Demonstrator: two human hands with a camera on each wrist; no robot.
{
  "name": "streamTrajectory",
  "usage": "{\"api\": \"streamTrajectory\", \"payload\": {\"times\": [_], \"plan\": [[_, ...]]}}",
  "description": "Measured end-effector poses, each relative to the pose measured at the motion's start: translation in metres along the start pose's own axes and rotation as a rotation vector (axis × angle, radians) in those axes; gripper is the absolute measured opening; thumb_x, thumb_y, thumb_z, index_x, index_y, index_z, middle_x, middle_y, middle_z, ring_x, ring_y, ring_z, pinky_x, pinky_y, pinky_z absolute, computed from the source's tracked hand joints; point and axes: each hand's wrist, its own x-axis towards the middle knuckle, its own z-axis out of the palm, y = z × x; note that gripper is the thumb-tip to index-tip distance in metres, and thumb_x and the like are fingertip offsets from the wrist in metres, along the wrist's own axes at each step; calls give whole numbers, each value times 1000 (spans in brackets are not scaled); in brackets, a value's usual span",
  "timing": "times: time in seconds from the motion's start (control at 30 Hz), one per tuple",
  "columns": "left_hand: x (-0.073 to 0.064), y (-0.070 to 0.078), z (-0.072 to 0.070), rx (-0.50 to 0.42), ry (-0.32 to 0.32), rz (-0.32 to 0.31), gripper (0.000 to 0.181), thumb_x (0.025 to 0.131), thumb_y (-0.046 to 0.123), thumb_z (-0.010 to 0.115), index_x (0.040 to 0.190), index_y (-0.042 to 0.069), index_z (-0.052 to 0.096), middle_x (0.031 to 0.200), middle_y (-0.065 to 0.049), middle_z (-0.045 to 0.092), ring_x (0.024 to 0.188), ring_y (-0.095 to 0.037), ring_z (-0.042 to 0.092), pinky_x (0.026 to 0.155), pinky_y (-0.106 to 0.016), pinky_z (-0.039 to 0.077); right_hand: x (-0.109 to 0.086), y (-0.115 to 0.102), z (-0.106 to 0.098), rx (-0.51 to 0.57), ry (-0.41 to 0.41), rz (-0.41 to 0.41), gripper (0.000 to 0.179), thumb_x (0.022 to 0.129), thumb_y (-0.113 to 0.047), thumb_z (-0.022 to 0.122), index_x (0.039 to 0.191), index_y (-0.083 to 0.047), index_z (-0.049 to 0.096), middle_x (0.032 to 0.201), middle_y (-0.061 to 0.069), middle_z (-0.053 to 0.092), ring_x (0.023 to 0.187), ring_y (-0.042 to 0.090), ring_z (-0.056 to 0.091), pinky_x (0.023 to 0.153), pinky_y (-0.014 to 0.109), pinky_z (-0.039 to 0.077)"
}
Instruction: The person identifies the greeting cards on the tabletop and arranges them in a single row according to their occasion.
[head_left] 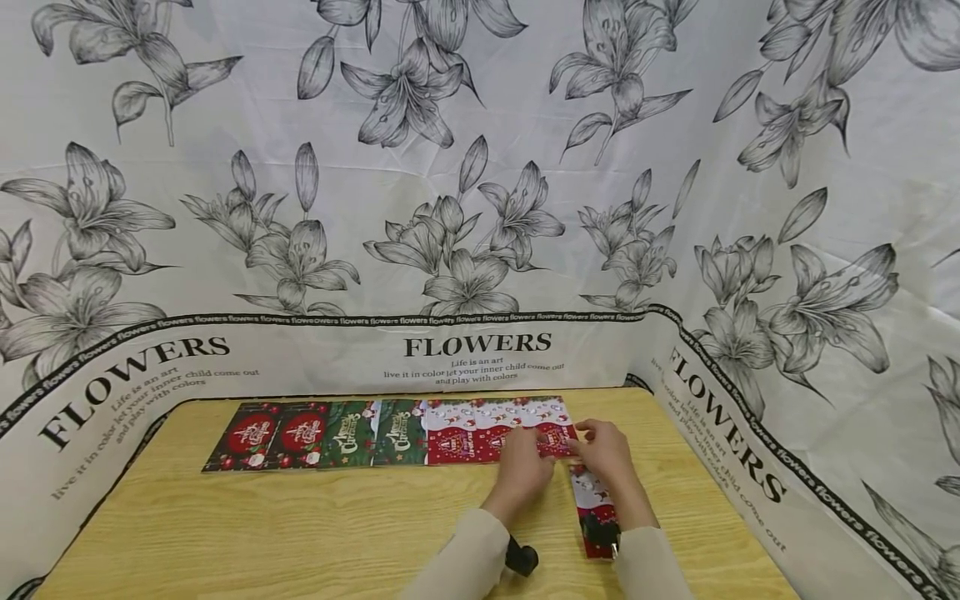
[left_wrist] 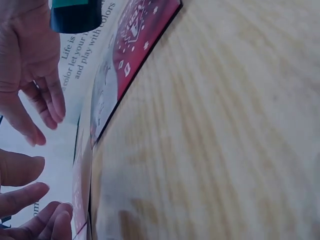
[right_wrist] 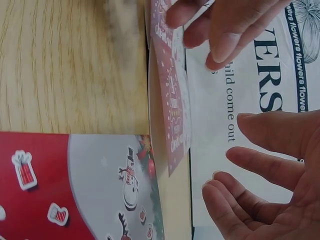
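A row of Christmas cards lies along the back of the wooden table [head_left: 315, 533]: two with red discs [head_left: 251, 435], two green cards [head_left: 401, 433], and red-and-white cards [head_left: 452, 442] at the right end. My left hand [head_left: 522, 467] is over the front of the red-and-white cards. At the row's right end, my right hand [head_left: 606, 454] stands with thumb and fingers apart. In the right wrist view the end card [right_wrist: 172, 110] bows up from the table beside both hands. Neither hand grips anything. A separate red-and-white card [head_left: 595, 500] lies below my right hand, partly hidden by it.
White fabric walls [head_left: 480, 358] printed with flowers and lettering enclose the table's back and sides. A black wrist device [head_left: 521, 557] hangs under my left wrist, and another black device [head_left: 600, 529] overlaps the separate card in the head view.
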Motion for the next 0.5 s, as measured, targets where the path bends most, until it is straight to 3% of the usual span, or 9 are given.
{"api": "streamTrajectory", "payload": {"times": [0.2,0.5], "plan": [[-7,0,7,-67,-16,-42,30,85,4,80,114,-4,76,109,-14,69,105,-29,65,90,-45,55,-7,4,-7,4,18,-21,40,99,-13,71,132,8,64,128,33,63,118,47,61,97,60,51],[-16,4,13,-93,-10,-29,24,82,3,83,106,0,78,96,-9,69,88,-20,63,78,-35,55,-15,16,-20,2,18,-4,38,99,-12,70,130,9,64,126,34,63,116,48,60,96,61,50]]}}
